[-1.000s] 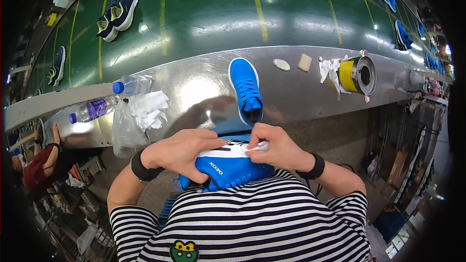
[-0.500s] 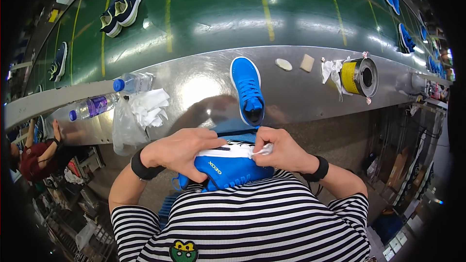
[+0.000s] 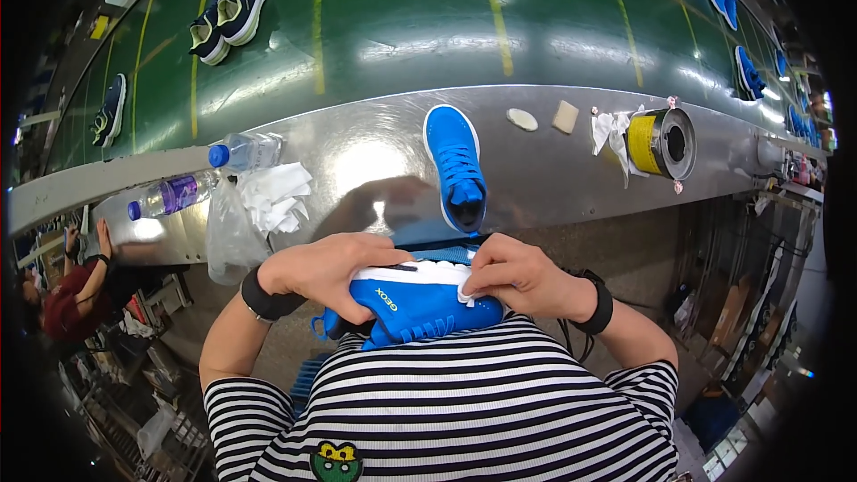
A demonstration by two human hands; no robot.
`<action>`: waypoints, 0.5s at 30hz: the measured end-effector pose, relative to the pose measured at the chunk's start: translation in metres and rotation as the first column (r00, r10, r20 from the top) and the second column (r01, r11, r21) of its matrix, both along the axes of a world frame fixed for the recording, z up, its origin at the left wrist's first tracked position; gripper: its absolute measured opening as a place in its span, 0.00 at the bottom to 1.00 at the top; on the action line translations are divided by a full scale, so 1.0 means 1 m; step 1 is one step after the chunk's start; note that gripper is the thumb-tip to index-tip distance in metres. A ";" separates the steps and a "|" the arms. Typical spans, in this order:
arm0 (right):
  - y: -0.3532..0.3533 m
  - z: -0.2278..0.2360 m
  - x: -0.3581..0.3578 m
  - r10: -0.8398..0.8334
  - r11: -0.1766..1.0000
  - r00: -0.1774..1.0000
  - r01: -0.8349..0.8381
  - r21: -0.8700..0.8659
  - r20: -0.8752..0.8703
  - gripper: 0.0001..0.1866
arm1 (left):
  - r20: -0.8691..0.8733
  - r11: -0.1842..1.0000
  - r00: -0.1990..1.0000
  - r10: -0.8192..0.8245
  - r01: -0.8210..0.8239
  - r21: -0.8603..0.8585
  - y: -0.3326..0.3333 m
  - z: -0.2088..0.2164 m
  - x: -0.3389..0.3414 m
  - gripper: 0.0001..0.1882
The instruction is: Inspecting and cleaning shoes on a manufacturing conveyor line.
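Observation:
A blue sneaker with a white sole lies on its side against my striped shirt, sole edge turned toward the bench. My left hand is closed around its heel end, thumb on the blue upper. At the toe end, my right hand pinches a small white wad of cloth or tissue against the seam where sole meets upper. Straight ahead on the metal ledge rests a second blue sneaker, upright, toe pointing away from me. The held shoe's underside is mostly hidden.
A metal ledge borders a green conveyor belt carrying navy shoes and blue ones. Left: plastic bottles, crumpled white paper, a clear bag. Right: two pale blocks and a yellow-labelled tin. Another person works far left.
My right hand and the white wad have shifted slightly down along the toe edge. The held sneaker has moved a little left. Shoes on the belt have drifted slightly right.

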State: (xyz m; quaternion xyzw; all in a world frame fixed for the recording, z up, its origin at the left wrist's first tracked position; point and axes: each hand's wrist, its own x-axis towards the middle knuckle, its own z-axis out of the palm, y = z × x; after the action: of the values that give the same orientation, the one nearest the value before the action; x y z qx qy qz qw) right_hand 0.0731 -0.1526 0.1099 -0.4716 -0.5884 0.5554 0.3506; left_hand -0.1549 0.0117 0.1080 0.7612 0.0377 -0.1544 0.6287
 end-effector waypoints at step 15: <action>0.005 -0.012 -0.014 0.029 0.936 0.990 -0.075 0.343 0.137 0.12 | -0.013 0.999 0.999 -0.039 0.040 0.003 -0.005 0.000 0.005 0.37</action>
State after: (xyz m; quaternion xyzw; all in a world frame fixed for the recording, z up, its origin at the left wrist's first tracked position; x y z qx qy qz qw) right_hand 0.0587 -0.1475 0.0978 -0.4219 -0.7110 0.4197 0.3745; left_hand -0.1503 0.0064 0.1082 0.7619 0.0271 -0.1717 0.6239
